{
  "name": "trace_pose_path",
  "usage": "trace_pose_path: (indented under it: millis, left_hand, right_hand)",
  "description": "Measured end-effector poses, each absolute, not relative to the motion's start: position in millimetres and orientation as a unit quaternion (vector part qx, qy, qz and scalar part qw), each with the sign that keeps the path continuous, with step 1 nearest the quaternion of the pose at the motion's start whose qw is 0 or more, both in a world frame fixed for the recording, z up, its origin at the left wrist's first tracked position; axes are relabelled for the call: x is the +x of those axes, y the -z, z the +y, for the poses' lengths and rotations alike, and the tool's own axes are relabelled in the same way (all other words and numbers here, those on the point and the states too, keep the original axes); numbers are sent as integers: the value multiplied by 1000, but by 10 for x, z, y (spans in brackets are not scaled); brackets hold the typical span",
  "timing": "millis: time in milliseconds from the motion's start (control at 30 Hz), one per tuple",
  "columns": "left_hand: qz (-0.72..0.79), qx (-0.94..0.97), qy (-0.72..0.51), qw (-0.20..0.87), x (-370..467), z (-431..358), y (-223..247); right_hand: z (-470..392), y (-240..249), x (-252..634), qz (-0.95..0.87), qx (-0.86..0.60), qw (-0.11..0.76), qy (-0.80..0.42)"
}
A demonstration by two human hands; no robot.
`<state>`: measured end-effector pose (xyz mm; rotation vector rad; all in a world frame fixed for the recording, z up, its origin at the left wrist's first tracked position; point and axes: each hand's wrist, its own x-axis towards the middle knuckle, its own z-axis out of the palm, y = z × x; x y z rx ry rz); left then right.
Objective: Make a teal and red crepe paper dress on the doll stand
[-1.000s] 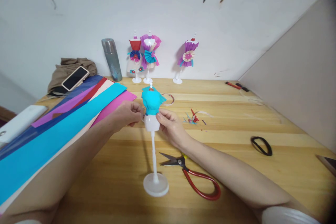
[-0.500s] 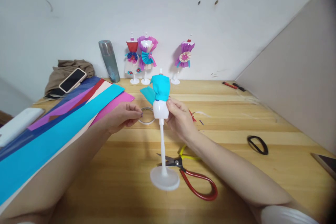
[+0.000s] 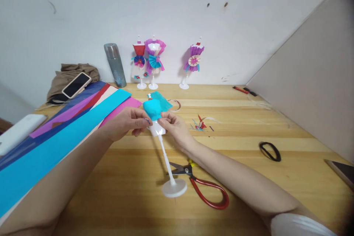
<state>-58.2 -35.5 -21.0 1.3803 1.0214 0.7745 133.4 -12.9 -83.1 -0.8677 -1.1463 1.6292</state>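
A small white dress-form mannequin (image 3: 157, 129) on a thin stand with a round base leans left over the table. Turquoise crepe paper (image 3: 152, 108) wraps its torso, and a loose flap sticks out behind to the right. My right hand (image 3: 177, 129) is closed on the mannequin at the waist, thumb at the paper's lower edge. My left hand (image 3: 129, 122) is closed in a pinch on a tiny dark blue strip (image 3: 147, 121), right beside the mannequin's waist. Red-handled scissors (image 3: 188, 171) lie with open blades by the stand.
Coloured paper sheets (image 3: 69, 129) are stacked on the left, near a phone (image 3: 76, 84) and a flask (image 3: 115, 65). Three dressed mannequins (image 3: 154, 59) stand along the wall. Paper scraps (image 3: 201, 122), a tape roll (image 3: 177, 104) and a black loop (image 3: 270, 151) lie about.
The mannequin has tipped leftward and turned, so its paper flap now points right instead of left. My left fingers have come up to its waist; my right hand has shifted left with it.
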Motion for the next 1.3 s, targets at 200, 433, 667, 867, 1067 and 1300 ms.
trace_pose_path:
  millis: [200, 433, 667, 867, 1067, 1300]
  left_hand:
    - [518, 586, -346, 518, -563, -323, 244]
    - [568, 542, -393, 478, -560, -260, 276]
    - [603, 557, -362, 441, -509, -276, 275]
    - [620, 587, -345, 391, -428, -347, 241]
    - [560, 669, -372, 317, -379, -382, 262]
    - [521, 712, -342, 324, -332, -442, 355]
  right_hand:
    - [-12, 975, 1338, -499, -407, 463, -610]
    - [52, 1088, 1360, -574, -423, 442, -545]
    - [99, 1158, 1376, -641, -457, 391, -477]
    - [72, 933, 1450, -732, -477, 318, -368]
    - [-163, 559, 1506, -753, -366, 442, -323]
    - [-390, 407, 1517, -771, -304, 480, -289]
